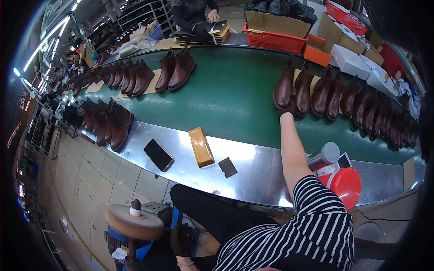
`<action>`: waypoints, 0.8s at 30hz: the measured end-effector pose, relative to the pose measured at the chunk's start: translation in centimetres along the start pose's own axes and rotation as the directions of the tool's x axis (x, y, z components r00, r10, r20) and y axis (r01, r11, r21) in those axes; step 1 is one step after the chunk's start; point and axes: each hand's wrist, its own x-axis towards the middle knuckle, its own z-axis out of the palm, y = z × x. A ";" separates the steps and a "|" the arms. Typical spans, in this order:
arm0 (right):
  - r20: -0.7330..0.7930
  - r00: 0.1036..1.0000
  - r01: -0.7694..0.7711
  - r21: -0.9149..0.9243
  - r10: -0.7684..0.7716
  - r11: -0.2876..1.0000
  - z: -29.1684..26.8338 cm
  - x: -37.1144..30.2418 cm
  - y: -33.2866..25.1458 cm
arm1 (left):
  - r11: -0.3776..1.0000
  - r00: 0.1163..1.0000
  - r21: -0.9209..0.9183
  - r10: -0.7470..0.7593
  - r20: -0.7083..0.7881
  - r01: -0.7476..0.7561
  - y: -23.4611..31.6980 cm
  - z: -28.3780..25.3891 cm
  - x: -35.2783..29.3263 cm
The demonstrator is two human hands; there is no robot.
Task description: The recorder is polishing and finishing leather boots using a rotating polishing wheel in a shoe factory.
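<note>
While our gloved right hand rests at the toe of the leftmost brown boot in the right-hand row on the green table, we take the step to be handling that boot, and moving it would call for a secure hold; whether that hand grips, or our gloved left hand beside the round wheel is clenched, we cannot tell. We count one phone, one yellow block and one dark square; the row's boots crowd beyond counting.

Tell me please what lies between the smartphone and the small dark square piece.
In the head view, a golden rectangular block lies on the metal surface between the smartphone and the dark square piece.
</note>
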 end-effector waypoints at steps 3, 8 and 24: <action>-0.177 0.961 0.157 -0.280 -0.212 0.947 1.8 -1.1 0.9 | 0.880 0.989 0.458 0.077 0.123 -0.125 2.1 0.8 -0.4; -0.040 0.764 0.279 -0.880 -0.645 0.385 5.7 -9.8 3.2 | 0.270 0.775 0.727 0.245 0.583 -0.632 7.6 4.4 -1.5; 0.778 0.569 0.802 -0.597 -0.266 -0.032 -0.5 -32.7 10.9 | 0.051 0.748 0.748 -0.021 0.663 -0.661 5.1 7.6 5.9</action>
